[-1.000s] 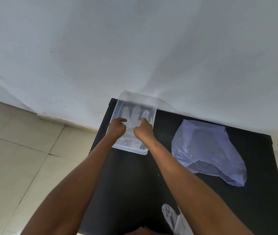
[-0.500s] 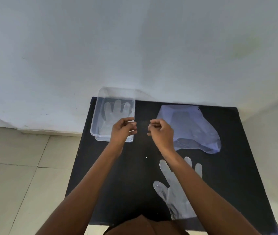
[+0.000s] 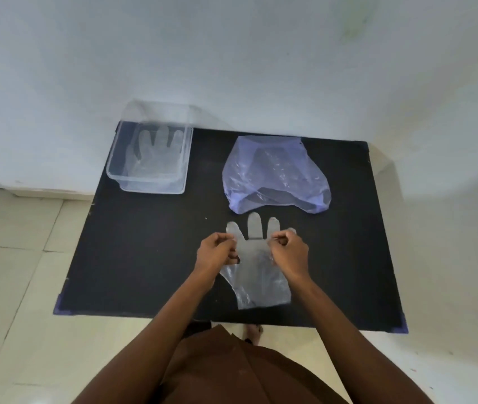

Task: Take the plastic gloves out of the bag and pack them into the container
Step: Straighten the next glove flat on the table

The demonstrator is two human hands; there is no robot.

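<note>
A clear plastic glove (image 3: 256, 277) lies flat on the black table (image 3: 150, 258), fingers pointing away from me. My left hand (image 3: 216, 253) pinches its left edge near the thumb side. At the glove's right edge, by the little finger, my right hand (image 3: 288, 253) is pinched shut. Another clear glove (image 3: 153, 154) lies spread inside the clear plastic container (image 3: 151, 186) at the table's far left. The purple plastic bag (image 3: 275, 176) lies crumpled at the far middle, just beyond the flat glove's fingertips.
A white wall runs right behind the table's far edge. Cream floor tiles (image 3: 13, 258) lie to the left and in front. My brown garment (image 3: 232, 371) fills the bottom of the view, with the table's near edge just beyond it.
Both hands left the container, drew back toward me and came down on the flat glove, closing on its two sides. The view tilted down.
</note>
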